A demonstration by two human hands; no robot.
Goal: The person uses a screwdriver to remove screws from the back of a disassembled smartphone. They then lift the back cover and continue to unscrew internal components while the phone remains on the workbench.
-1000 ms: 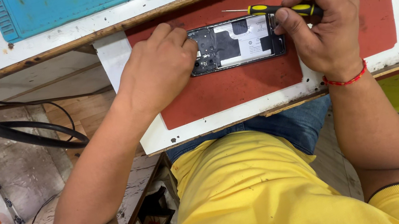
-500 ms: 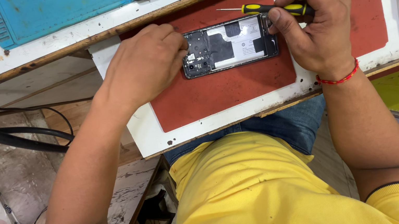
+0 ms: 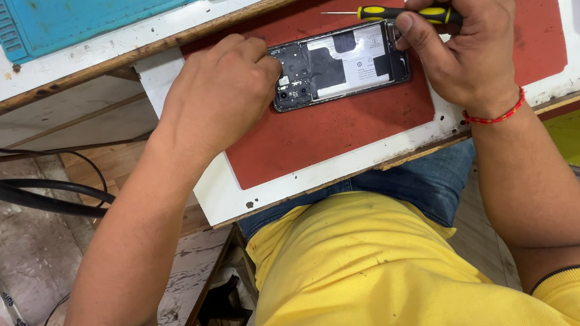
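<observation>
From the head camera, an opened phone point(image 3: 339, 64) lies flat on a matte red mat point(image 3: 331, 130). It is a thin dark rectangle with its back cover off, showing black shielding plates, a pale glossy battery panel and small camera rings at the end nearest the left fingers. The mat sits on a scuffed white board point(image 3: 218, 197) whose front edge is chipped.

The left hand point(image 3: 219, 97) comes in palm down, wrist bent. Its fingers are curled and pressed together onto the phone's left end, with the tips hidden over the top corner.

The right hand point(image 3: 464, 45) rests at the phone's right end, knuckles up, a red thread band point(image 3: 497, 114) at the wrist. Its fingers close around a screwdriver point(image 3: 398, 13) with a black and yellow ribbed handle. The thin steel shaft points left, just above the phone's upper edge, and the thumb tip touches the phone's right edge.

Beyond the fingers lie a blue ridged mat point(image 3: 91, 9) and a worn wooden strip point(image 3: 157, 45).
</observation>
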